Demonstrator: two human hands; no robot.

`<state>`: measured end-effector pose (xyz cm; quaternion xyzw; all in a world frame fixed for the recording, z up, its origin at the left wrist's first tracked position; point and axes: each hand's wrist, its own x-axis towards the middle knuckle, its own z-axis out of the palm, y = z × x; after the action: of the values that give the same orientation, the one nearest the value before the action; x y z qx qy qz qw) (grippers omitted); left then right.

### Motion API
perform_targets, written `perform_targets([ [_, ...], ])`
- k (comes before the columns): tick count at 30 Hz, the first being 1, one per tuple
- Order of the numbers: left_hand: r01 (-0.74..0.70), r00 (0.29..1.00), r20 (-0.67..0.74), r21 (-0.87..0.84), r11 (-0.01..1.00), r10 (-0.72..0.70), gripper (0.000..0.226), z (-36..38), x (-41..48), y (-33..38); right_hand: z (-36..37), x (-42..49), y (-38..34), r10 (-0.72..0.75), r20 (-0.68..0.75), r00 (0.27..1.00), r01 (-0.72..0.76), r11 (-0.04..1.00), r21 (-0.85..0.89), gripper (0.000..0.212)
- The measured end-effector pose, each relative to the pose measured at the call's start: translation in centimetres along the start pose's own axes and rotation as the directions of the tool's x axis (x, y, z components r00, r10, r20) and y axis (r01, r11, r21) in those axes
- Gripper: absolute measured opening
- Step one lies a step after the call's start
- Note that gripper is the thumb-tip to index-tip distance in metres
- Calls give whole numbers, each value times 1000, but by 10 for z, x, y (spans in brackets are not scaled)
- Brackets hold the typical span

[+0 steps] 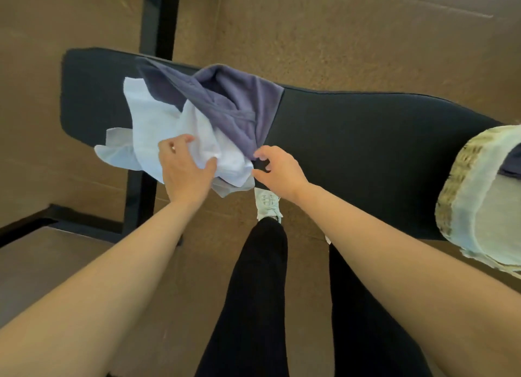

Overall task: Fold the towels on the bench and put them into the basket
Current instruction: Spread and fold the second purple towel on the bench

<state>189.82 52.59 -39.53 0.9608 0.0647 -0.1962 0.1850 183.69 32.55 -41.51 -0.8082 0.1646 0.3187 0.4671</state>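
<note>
A crumpled white towel (158, 122) and a purple-blue towel (239, 100) lie heaped on the left half of the dark padded bench (366, 139). My left hand (184, 168) rests on the white towel with fingers and thumb clamped on a fold near the bench's front edge. My right hand (277, 169) hovers at the lower corner of the purple-blue towel, fingers curled and apart, touching the corner at most. A woven basket (462, 185) with a pale cloth lining stands on the bench's right end; something dark blue shows inside it.
The bench stands on a brown carpeted floor (338, 38). Black metal bench legs (141, 201) run under its left end. My legs in black trousers and a white shoe (267, 204) are just in front of the bench.
</note>
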Motion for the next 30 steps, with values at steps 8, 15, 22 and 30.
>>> perform_targets([
  [8,-142,989,6,-152,978,145,32,-3,29,-10,13,71,-55,-179,-266,947,167,984,-67,39],
  [15,34,998,58,-472,881,-8,14,-19,48,14,1,78,-73,-116,-240,964,106,993,-56,24],
  [22,311,946,272,-609,730,-176,16,-26,66,52,-6,42,-68,-136,-211,968,140,990,5,25],
  [30,207,930,365,-625,752,47,30,-25,51,79,-49,35,-77,54,-321,946,84,912,403,20],
])
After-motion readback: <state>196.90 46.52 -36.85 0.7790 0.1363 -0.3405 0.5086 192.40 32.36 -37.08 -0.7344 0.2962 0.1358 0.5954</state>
